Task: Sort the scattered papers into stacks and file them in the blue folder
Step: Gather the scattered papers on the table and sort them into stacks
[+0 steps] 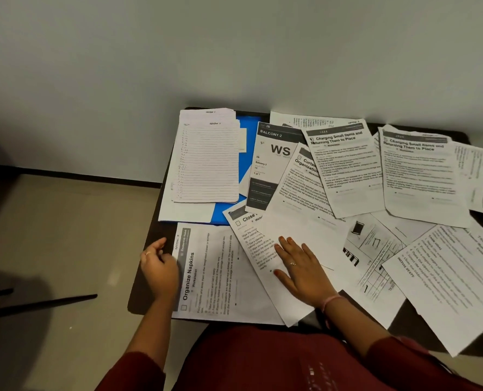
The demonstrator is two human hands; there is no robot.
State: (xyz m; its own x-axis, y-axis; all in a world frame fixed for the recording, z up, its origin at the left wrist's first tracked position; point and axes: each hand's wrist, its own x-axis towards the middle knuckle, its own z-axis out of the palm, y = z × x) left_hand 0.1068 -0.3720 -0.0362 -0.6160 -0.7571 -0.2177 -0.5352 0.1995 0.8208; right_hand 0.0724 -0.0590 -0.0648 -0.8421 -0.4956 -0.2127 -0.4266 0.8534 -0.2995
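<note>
Several printed sheets lie fanned and overlapping across a dark table [150, 289]. The blue folder [248, 153] lies at the back left, mostly covered by a small stack of lined handwritten pages [209, 159]. My left hand [158, 269] hovers at the table's left edge, fingers loosely curled, beside the "Organize Napkins" sheet [214, 277]. My right hand [299, 266] lies flat with spread fingers on the overlapping "Close" sheet [260, 249] and "Curtain Organization" sheet [296, 204]. Two "Charging Small Items" sheets [347, 170] lie behind.
A "BALCONY 2 WS" sheet [268, 165] rests beside the folder. More sheets [446, 277] overhang the table's front right edge. A wall stands just behind the table. Bare floor [73, 235] with a dark stick [48, 303] lies to the left.
</note>
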